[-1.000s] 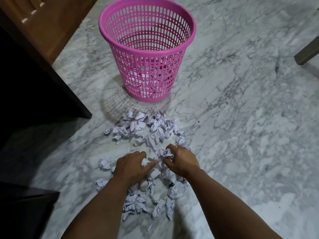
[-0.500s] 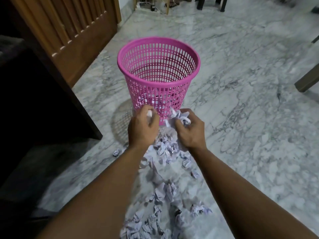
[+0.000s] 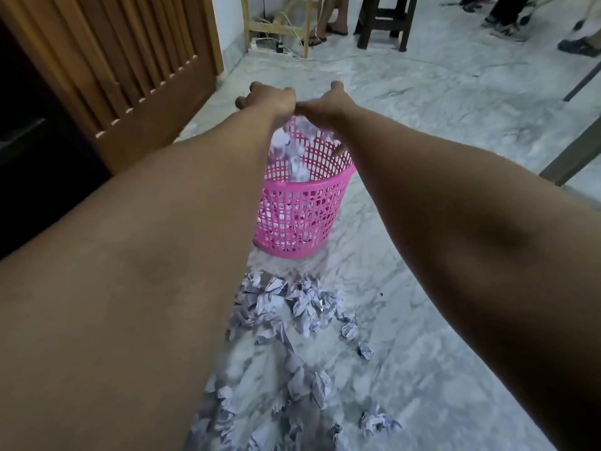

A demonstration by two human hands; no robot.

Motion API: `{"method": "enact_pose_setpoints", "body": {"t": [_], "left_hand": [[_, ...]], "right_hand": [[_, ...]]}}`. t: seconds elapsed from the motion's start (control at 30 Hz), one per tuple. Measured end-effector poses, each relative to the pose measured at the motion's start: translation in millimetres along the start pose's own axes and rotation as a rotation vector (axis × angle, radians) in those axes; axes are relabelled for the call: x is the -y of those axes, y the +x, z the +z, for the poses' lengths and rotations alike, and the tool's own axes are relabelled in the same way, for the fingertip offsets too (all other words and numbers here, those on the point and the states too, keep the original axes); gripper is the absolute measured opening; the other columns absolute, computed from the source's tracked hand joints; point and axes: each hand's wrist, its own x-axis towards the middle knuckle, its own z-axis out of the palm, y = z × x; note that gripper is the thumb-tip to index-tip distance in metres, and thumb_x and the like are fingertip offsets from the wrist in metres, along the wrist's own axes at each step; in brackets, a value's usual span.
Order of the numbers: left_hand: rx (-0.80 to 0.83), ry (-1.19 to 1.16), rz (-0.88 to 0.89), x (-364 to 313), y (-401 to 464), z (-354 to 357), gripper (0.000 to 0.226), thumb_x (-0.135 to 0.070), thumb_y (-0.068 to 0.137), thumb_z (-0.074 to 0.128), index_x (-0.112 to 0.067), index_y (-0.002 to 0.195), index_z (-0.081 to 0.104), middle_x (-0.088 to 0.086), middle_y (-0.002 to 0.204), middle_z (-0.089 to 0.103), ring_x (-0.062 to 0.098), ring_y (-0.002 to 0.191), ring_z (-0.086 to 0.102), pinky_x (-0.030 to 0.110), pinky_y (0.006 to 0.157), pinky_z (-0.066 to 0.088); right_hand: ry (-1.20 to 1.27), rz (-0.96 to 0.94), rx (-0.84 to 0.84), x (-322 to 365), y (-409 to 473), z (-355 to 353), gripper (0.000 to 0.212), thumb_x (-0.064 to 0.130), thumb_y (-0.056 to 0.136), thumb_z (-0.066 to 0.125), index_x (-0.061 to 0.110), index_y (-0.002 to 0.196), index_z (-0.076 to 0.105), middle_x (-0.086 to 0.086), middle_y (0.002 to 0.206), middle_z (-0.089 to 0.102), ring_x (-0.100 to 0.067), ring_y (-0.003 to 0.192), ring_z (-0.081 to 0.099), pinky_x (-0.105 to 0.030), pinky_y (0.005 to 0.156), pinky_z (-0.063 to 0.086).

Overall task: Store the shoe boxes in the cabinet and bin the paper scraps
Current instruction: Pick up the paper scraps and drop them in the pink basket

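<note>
A pink plastic mesh bin [image 3: 302,222] stands on the marble floor ahead of me. Both my arms reach out over its mouth. My left hand [image 3: 266,99] and my right hand [image 3: 325,104] hang side by side above the rim, backs up and fingers pointing down. Blurred white paper scraps [image 3: 292,151] are falling from under them into the bin. More scraps show through its mesh. Several crumpled paper scraps [image 3: 292,304] lie scattered on the floor between me and the bin. No shoe box is in view.
A slatted wooden cabinet door [image 3: 130,60] stands open at the left, beside a dark opening [image 3: 32,141]. Far back are a stool [image 3: 383,24], a wooden frame with cables [image 3: 279,27], a person's feet [image 3: 331,24] and shoes [image 3: 507,27]. A furniture leg [image 3: 572,157] crosses at right.
Both hands gathered scraps from the floor pile, lifted them up to the bin and now hang over its mouth with the scraps dropping in. My view has tilted upward.
</note>
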Motion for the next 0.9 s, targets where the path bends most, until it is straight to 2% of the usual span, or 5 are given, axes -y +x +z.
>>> {"method": "enact_pose_setpoints", "body": {"t": [0.27, 0.4, 0.6, 0.77, 0.9], "left_hand": [[-0.374, 0.068, 0.197, 128, -59, 1, 0.028, -0.038, 0.095, 0.048, -0.025, 0.116, 0.06, 0.006, 0.132, 0.052, 0.03, 0.128, 0.042, 0.043, 0.101, 0.038], [-0.188, 0.24, 0.136, 239, -96, 14, 0.029, -0.039, 0.092, 0.053, -0.027, 0.118, 0.059, 0.007, 0.13, 0.051, 0.033, 0.128, 0.04, 0.048, 0.103, 0.037], [0.353, 0.465, 0.103, 318, -121, 52, 0.072, -0.059, 0.089, 0.061, -0.032, 0.151, 0.037, 0.002, 0.163, 0.027, 0.031, 0.149, 0.02, 0.049, 0.116, 0.031], [0.621, 0.549, 0.167, 324, -118, 85, 0.093, -0.069, 0.084, 0.063, -0.048, 0.158, 0.01, 0.0, 0.17, -0.006, 0.037, 0.155, -0.005, 0.057, 0.123, 0.016], [0.782, 0.668, 0.318, 355, -148, 95, 0.085, -0.067, 0.087, 0.058, -0.047, 0.157, 0.014, 0.002, 0.17, 0.0, 0.037, 0.154, 0.005, 0.055, 0.12, 0.026]], "right_hand": [[0.23, -0.201, -0.438, -86, -59, 1, 0.028, 0.03, 0.086, 0.06, 0.019, 0.109, 0.073, 0.007, 0.092, 0.073, -0.01, 0.084, 0.068, -0.023, 0.076, 0.05], [0.278, -0.071, -0.518, -171, -107, 24, 0.024, 0.026, 0.083, 0.054, 0.019, 0.096, 0.073, 0.01, 0.078, 0.067, -0.009, 0.071, 0.062, -0.027, 0.074, 0.05], [-0.135, 0.053, 0.014, -278, -150, 97, 0.04, 0.039, 0.088, 0.065, 0.029, 0.127, 0.063, -0.009, 0.121, 0.065, -0.03, 0.113, 0.064, -0.04, 0.095, 0.053], [-0.512, 0.049, 0.573, -296, -172, 163, 0.121, 0.09, 0.067, 0.061, 0.059, 0.153, -0.018, -0.009, 0.17, -0.021, -0.046, 0.154, -0.021, -0.078, 0.117, 0.008], [-0.723, -0.086, 0.706, -303, -200, 184, 0.12, 0.09, 0.066, 0.062, 0.053, 0.157, -0.008, -0.007, 0.168, -0.029, -0.043, 0.154, -0.023, -0.081, 0.112, 0.007]]}}
